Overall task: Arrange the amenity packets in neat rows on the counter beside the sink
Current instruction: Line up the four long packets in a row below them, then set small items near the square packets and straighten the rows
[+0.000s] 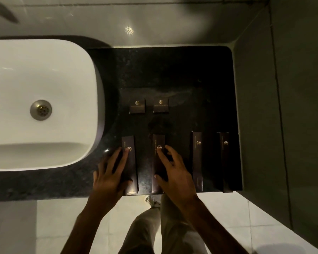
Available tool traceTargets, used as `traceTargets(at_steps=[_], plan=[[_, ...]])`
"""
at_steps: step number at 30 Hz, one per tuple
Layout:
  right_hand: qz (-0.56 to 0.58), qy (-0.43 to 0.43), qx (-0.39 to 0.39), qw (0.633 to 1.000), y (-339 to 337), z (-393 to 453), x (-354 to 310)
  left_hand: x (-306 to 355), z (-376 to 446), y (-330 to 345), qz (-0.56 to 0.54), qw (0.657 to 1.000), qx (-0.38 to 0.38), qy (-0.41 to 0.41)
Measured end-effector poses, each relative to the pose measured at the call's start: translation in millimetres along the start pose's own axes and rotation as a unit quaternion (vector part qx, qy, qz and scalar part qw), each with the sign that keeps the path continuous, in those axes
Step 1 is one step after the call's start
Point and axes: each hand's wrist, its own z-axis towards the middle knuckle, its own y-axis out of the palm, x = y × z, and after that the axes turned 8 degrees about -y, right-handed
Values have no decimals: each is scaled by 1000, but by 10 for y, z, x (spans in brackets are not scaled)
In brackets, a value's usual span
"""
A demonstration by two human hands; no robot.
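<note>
I have each hand flat on a long packet, left hand (pixel 109 173) and right hand (pixel 174 173), fingers spread, gripping nothing; both packets' long axes run away from me

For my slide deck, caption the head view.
Both hands, left hand and right hand, straighten long packets beside the sink.
</note>
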Motion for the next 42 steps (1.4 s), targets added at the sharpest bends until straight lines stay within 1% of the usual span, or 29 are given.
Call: traceTargets(at_steps=[4, 7, 9, 11, 13, 15, 16, 17, 18, 20, 22, 25, 29, 33, 37, 42], plan=[[11, -5, 6, 1000, 5, 7, 24, 2, 14, 1, 5, 1000, 23, 2], [23, -5, -5, 1000, -44, 4, -4, 7, 10, -2, -1, 1000, 17, 1], [27, -15, 9, 1000, -90, -27, -32, 24, -3, -34, -23, 1000, 14, 0], [52, -13, 63, 997, -235, -30, -28, 80, 20, -120, -63, 998, 22, -3], [88, 12, 170, 981, -528, 47, 80, 249, 120, -263, -109, 991, 75, 6], [93, 35, 307, 947, -884, 207, 326, 570, 311, -427, -167, 976, 138, 27], [101, 55, 352, 929, -1061, 317, 469, 788, 445, -509, -195, 967, 160, 45], [114, 81, 373, 917, -1228, 450, 624, 1035, 624, -595, -220, 958, 170, 63], [129, 108, 370, 914, -1361, 585, 768, 1294, 835, -667, -245, 952, 172, 73], [135, 143, 322, 926, -1533, 860, 1014, 1780, 1350, -766, -288, 941, 164, 69], [129, 133, 283, 941, -1590, 1073, 1192, 2166, 1809, -779, -309, 941, 128, 60], [118, 104, 277, 948, -1620, 1267, 1345, 2473, 2276, -693, -287, 954, 78, 45], [98, 55, 280, 953, -1590, 1349, 1414, 2574, 2644, -620, -284, 954, 97, 20], [99, 43, 286, 952, -1560, 1342, 1435, 2568, 2845, -561, -252, 960, 116, 25], [102, 36, 293, 950, -1538, 1333, 1454, 2408, 2695, -416, -252, 959, 124, 41], [86, 26, 293, 952, -1506, 1335, 1462, 2239, 2351, -230, -270, 955, 116, 48]])
